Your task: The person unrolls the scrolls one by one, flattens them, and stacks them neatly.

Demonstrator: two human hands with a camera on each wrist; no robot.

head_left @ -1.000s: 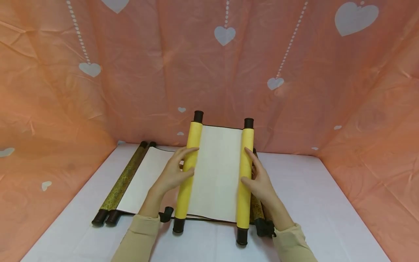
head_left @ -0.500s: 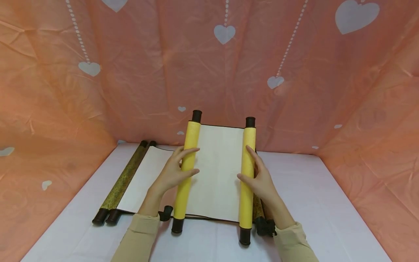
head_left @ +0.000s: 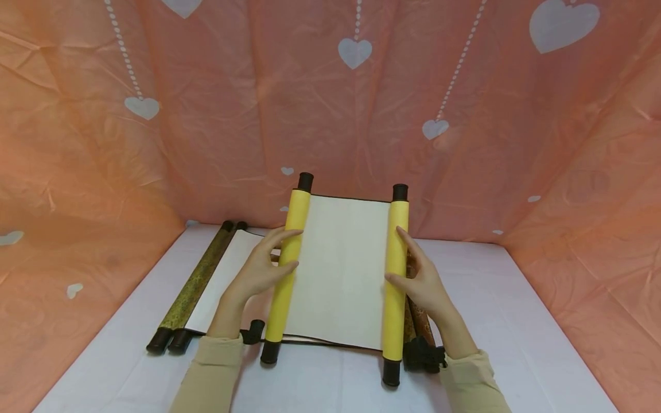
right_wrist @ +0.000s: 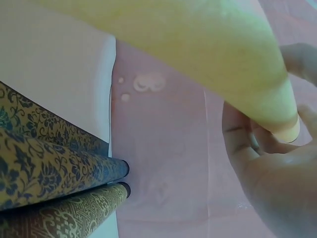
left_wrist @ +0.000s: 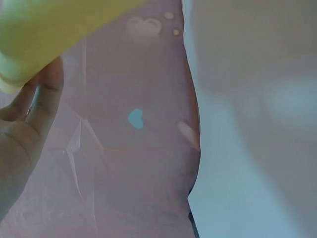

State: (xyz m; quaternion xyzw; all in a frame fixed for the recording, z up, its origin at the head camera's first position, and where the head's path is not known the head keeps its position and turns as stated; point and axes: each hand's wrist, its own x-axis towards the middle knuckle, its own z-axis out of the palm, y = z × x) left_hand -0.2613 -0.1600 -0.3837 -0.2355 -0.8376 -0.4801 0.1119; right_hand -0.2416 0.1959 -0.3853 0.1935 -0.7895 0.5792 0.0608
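A scroll with a cream sheet (head_left: 341, 269) is held up between two yellow rolls with black end knobs. My left hand (head_left: 260, 272) curls round the left yellow roll (head_left: 286, 269), which shows blurred at the top of the left wrist view (left_wrist: 49, 29). My right hand (head_left: 420, 281) curls round the right yellow roll (head_left: 396, 281), seen close in the right wrist view (right_wrist: 198, 54). Both rolls are tilted, their near ends low over the white table (head_left: 516, 344).
A second scroll with olive patterned rolls (head_left: 198, 281) and a pale sheet lies open on the table at the left. More patterned brown rolls (right_wrist: 54, 188) lie under the right hand. Orange cloth with white hearts (head_left: 356, 51) walls the table on three sides.
Both hands have moved the yellow rolls apart, so more of the cream sheet shows. The left roll went left, the right roll went right.
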